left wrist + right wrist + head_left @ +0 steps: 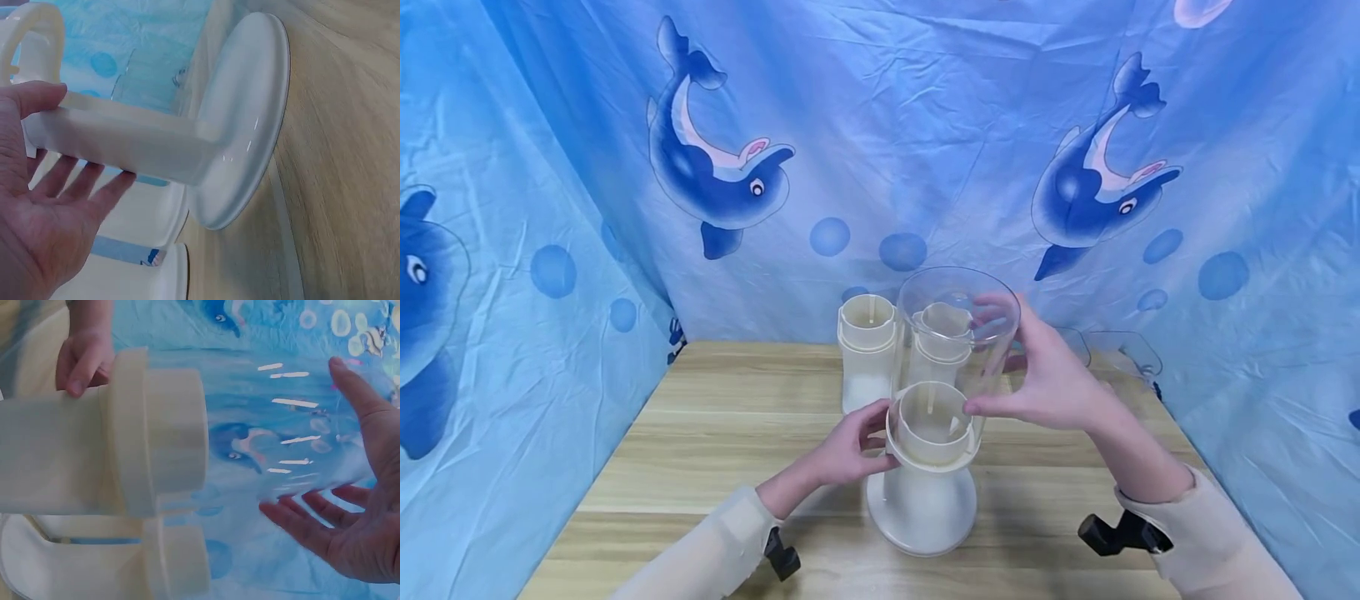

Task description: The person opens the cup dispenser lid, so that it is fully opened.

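A white plastic stand with a round base and an open collar stands upright at the front. My left hand grips its column just below the collar, with the thumb on one side and the fingers on the other. Over the collar rises a clear plastic cylinder, its lower end around the stand's inner ring. My right hand holds this cylinder from the right, fingers and thumb spread around its wall.
Behind stand two more white stands, one at the left and one seen through the cylinder. Clear plastic containers lie at the table's back right. A blue dolphin-print curtain encloses the wooden table at the back and sides.
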`<action>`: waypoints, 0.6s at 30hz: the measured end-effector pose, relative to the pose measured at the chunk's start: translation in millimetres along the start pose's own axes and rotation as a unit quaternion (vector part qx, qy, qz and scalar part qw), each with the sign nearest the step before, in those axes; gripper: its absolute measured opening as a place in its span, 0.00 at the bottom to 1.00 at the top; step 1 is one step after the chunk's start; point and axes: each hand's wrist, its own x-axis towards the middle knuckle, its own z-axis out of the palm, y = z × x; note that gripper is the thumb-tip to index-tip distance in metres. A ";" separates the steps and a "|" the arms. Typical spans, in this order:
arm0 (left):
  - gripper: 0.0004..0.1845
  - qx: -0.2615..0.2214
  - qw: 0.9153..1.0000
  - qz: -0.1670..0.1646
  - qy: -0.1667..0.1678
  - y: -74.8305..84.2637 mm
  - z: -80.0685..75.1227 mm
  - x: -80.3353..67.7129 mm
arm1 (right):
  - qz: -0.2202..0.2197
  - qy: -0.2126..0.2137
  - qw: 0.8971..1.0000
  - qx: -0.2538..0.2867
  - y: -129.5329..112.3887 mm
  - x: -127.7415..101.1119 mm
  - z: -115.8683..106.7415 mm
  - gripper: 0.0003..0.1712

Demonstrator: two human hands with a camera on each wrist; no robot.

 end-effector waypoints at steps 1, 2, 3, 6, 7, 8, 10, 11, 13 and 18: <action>0.35 0.000 1.000 0.000 0.004 0.5 -0.2 -1.1 | 0.003 -0.006 1.000 0.005 1.1 0.5 0.6 0.63; 0.35 0.001 1.000 0.000 0.008 1.6 -0.6 -2.6 | 0.003 -0.013 1.000 0.014 2.5 1.3 0.8 0.61; 0.36 0.001 1.000 0.001 0.011 2.2 -1.1 -4.7 | -0.001 -0.022 0.999 0.029 4.5 2.3 0.6 0.60; 0.40 0.012 1.000 0.001 0.018 4.1 -4.9 -11.9 | -0.015 -0.053 0.996 0.072 11.2 4.8 -1.3 0.58; 0.42 0.014 1.000 0.001 0.019 4.1 -6.5 -14.0 | -0.019 -0.063 0.994 0.084 12.8 5.3 -1.9 0.57; 0.44 0.014 1.000 0.000 0.017 3.5 -8.1 -15.5 | -0.024 -0.072 0.993 0.094 14.4 5.5 -2.4 0.57; 0.47 0.013 1.000 -0.005 0.008 1.8 -11.3 -16.7 | -0.031 -0.077 0.992 0.093 16.3 5.1 -2.4 0.58; 0.49 0.011 1.000 -0.007 0.002 0.8 -12.6 -16.4 | -0.035 -0.075 0.993 0.083 16.7 4.4 -1.7 0.59; 0.51 0.003 1.000 -0.016 -0.019 -1.0 -14.6 -14.7 | -0.037 -0.066 0.996 0.054 16.0 2.6 0.4 0.61; 0.47 -0.022 0.998 -0.029 -0.051 -4.7 -16.4 -10.2 | -0.023 -0.070 0.997 0.001 14.0 -0.4 5.9 0.65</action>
